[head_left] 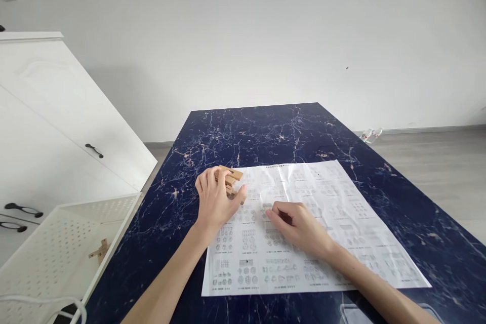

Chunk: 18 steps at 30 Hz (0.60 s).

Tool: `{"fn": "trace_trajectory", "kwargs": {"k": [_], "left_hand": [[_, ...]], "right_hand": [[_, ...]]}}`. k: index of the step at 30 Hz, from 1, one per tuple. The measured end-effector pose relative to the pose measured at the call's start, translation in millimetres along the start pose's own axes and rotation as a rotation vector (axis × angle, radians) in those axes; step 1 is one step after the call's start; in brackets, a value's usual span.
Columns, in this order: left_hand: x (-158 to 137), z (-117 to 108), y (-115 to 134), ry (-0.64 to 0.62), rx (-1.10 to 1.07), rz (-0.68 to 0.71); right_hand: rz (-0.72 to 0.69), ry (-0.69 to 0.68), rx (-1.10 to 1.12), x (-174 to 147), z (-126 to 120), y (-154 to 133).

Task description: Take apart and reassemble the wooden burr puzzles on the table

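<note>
My left hand rests at the upper left corner of a printed sheet, its fingers wrapped over several notched wooden puzzle pieces. Part of the wood is hidden under the fingers, so I cannot tell how the pieces fit together. Near the middle of the sheet lies my right hand. Its fingers are curled in, with thumb and index finger close together, and nothing shows in them. Rows of small line drawings and captions cover the creased paper.
The sheet lies on a dark blue marbled table. At the table's left stands a white perforated basket with a wooden piece inside and a white cable across it. A white cabinet is behind. A flat pale-edged object sits at the front edge.
</note>
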State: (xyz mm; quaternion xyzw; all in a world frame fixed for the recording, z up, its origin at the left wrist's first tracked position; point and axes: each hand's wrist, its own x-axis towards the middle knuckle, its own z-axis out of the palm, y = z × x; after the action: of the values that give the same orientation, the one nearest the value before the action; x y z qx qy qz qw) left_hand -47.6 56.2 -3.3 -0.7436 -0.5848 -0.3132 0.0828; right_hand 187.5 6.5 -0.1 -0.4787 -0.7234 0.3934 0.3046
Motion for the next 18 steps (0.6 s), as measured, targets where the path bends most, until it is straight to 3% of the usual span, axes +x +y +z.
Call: {"fn": "trace_trajectory", "kwargs": {"k": [7,18], "left_hand": [[0.3,2.4,-2.9,-0.039,0.051,-0.026],[-1.3,1.1,-3.5,-0.104,0.067,0.061]], "right_hand": [[0.017,-0.001,0.001,-0.3,-0.6,0.8],[0.002,0.009,0.003,-0.5,0.3,1.0]]}}
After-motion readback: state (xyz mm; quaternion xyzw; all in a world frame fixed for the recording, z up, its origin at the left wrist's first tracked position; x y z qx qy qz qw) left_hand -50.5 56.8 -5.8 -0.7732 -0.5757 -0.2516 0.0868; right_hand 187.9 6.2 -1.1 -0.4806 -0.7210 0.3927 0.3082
